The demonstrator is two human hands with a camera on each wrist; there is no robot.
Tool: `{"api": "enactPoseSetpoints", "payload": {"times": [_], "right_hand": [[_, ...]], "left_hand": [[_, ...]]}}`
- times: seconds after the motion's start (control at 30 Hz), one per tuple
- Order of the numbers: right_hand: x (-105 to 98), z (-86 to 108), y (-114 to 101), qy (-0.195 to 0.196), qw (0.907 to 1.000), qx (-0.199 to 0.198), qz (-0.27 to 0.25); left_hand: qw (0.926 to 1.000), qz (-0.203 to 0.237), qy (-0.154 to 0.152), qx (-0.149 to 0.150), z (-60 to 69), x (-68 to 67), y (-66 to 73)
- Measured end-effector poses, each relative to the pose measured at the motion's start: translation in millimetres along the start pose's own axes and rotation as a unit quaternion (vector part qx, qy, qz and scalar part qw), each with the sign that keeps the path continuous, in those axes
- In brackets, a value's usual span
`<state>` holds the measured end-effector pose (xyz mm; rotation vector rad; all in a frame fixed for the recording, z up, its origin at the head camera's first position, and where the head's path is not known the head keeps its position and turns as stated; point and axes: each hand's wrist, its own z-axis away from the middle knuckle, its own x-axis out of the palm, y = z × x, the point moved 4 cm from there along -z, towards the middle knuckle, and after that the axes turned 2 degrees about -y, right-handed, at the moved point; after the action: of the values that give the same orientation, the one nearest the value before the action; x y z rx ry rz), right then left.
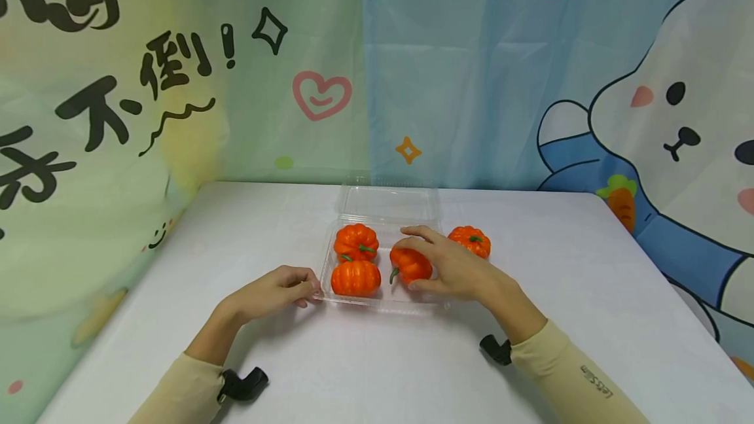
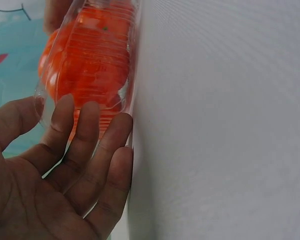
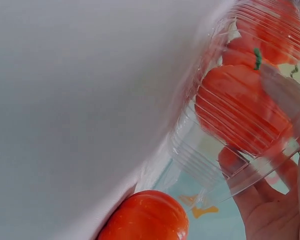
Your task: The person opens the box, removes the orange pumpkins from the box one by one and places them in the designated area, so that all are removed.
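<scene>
A clear plastic clamshell box [image 1: 377,301] lies on the table with its lid [image 1: 389,201] folded back. Two orange toy pumpkins [image 1: 356,279] sit in its left half, one behind the other. My right hand [image 1: 456,267] holds a third pumpkin [image 1: 412,264] in the right half, its green stem towards the near left. My left hand [image 1: 279,293] holds the box's near left corner; in the left wrist view the thumb is at the rim and the fingers [image 2: 85,125] lie against the ribbed wall. Another pumpkin [image 1: 470,241] rests outside, right of the box, partly hidden by the right hand.
The white table [image 1: 253,228] extends around the box on both sides. A printed curtain [image 1: 459,70] hangs behind its far edge. Black wrist-worn pieces [image 1: 246,385] stick out at both sleeve cuffs, low over the tabletop.
</scene>
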<state>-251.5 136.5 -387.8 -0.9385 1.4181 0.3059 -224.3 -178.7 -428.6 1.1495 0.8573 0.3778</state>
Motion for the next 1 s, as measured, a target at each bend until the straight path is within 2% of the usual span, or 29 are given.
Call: {"api": "enactPoseSetpoints", "payload": {"times": [0.2, 0.4, 0.63, 1.0], "right_hand": [[-1.2, 2.6, -0.2, 0.013, 0.9999, -0.004, -0.008], [-6.0, 6.4, 0.6, 0.054, 0.9978, -0.034, -0.015], [-13.0, 10.4, 4.5, 0.105, 0.9927, -0.059, -0.001], [-22.1, 19.8, 6.8, 0.136, 0.9882, -0.072, 0.006]], "left_hand": [[1.0, 0.006, -0.002, -0.002, -0.7, 0.3, -1.8], [1.0, 0.003, -0.002, -0.006, -0.5, -0.6, -2.3], [1.0, 0.007, -0.004, -0.003, -0.3, -1.0, 0.7], [1.0, 0.004, -0.001, -0.004, 0.0, -0.7, 1.2]]}}
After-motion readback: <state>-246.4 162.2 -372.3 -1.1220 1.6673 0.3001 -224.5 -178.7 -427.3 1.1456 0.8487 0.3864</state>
